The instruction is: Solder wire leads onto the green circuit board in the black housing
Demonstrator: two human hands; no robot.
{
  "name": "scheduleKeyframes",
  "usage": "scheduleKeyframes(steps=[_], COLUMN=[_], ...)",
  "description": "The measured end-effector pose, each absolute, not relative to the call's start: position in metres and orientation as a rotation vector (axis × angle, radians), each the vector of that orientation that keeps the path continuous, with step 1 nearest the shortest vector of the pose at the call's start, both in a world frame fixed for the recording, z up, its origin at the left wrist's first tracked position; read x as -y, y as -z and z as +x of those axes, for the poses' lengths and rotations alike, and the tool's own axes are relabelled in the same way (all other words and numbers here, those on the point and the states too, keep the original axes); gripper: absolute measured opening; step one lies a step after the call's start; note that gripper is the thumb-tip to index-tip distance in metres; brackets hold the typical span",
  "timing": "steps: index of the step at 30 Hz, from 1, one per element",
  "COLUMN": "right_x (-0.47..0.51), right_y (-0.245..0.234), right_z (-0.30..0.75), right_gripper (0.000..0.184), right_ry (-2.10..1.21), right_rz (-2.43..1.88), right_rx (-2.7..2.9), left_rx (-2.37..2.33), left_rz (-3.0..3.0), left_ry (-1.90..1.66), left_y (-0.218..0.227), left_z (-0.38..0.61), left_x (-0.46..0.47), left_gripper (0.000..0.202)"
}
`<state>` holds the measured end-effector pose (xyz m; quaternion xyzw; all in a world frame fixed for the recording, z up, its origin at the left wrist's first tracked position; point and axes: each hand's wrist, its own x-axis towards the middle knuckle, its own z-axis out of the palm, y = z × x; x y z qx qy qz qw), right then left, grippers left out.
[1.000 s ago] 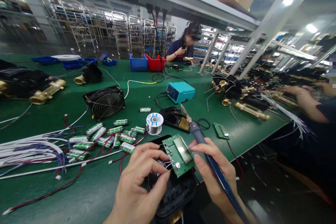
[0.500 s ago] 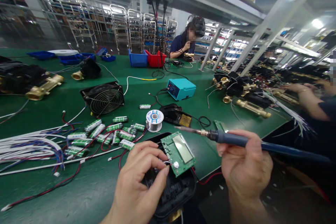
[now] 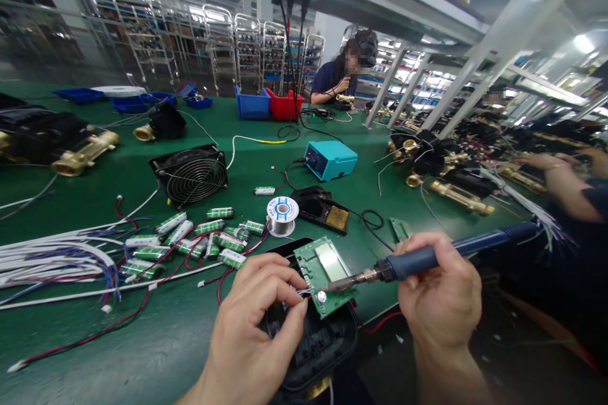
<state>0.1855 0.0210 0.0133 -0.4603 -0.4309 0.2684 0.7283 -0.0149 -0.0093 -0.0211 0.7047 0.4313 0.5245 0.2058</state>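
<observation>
Well to the left of the green circuit board [image 3: 310, 261], I see loose battery cells [image 3: 178, 233] on the bench [image 3: 123, 342]. Just off the board's left edge, my left hand [image 3: 263, 313] has thumb and fingertips pinched on the thin white wires [image 3: 303, 292] there. Behind the board stands the solder spool [image 3: 281, 225]. The board itself sits tilted above the black housing [image 3: 318, 348], display [image 3: 330, 259] facing up; I'd hold the wires quiet without tugging, so nothing shifts. Over the board's near part reaches the soldering iron [image 3: 413, 262], its tip pointing left towards the wires, near a round silver part [image 3: 322, 297]; from this far off I can't tell whether it touches. I'd keep the hot shaft off the display, aim at the wire ends alone, and keep contact brief with my fingertips so near. Right of the board, my right hand [image 3: 439, 294] grips the iron's handle, pen-like.
</observation>
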Motion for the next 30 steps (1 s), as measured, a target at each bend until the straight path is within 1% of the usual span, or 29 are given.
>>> scheduleKeyframes(steps=[23,30], right_x=[-0.0190,-0.0204], right_y=[-0.0112,-0.0115], right_z=[0.1829,0.1827], right_gripper=[0.034,0.034], right_ry=[-0.610,-0.571], right_rz=[-1.023,-1.017], right_rx=[0.995,1.018], left_rx=[-1.220,-1.226], left_rz=[1.979,1.972], left_ry=[-1.459,-1.455], left_y=[0.0197,0.0206], left_z=[-0.0143,-0.0145], left_x=[0.0094,0.0095], left_gripper=[0.019,0.019])
